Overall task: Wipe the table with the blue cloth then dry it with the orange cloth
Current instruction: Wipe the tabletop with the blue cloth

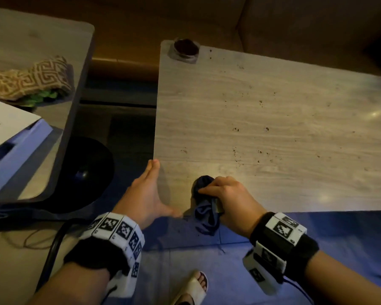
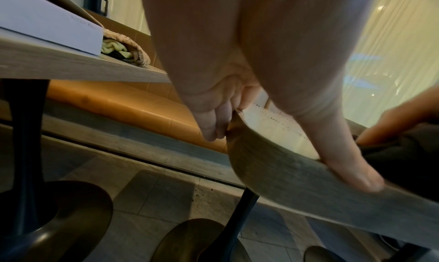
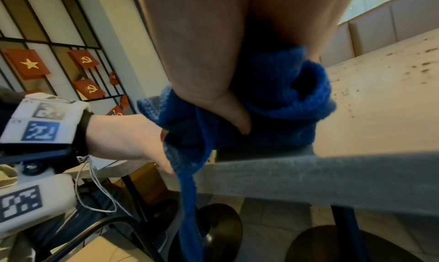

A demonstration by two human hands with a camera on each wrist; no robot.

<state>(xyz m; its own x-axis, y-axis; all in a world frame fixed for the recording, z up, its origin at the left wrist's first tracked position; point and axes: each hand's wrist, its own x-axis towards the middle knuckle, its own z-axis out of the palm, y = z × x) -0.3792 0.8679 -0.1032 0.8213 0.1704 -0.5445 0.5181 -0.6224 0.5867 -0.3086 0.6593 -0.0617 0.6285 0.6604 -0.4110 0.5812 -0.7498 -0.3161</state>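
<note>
Dim, warm light falls across a pale wood-grain table [image 1: 273, 119] scattered with dark crumbs, most of them over its middle and right part. At the table's near-left corner the right hand [image 1: 227, 194] has its fingers curled round a bunched blue cloth [image 1: 205, 208], pressing the wad onto the tabletop just inside the near edge, while a loose tail of the fabric hangs down over that edge. In the right wrist view the blue cloth [image 3: 273, 100] is gathered under the palm and a strip of it trails below the table's grey side. The left hand [image 1: 145, 194] lies beside it, not touching the cloth: its fingers are straight and held together along the table's left edge, the thumb spread out against the near edge, holding nothing. A small round dish [image 1: 186, 50] with dark contents sits at the far-left corner. On a neighbouring table [image 1: 42, 38] to the left lies a folded orange patterned cloth [image 1: 31, 78], with something green tucked beneath it, next to a white box [image 1: 7, 124]
</note>
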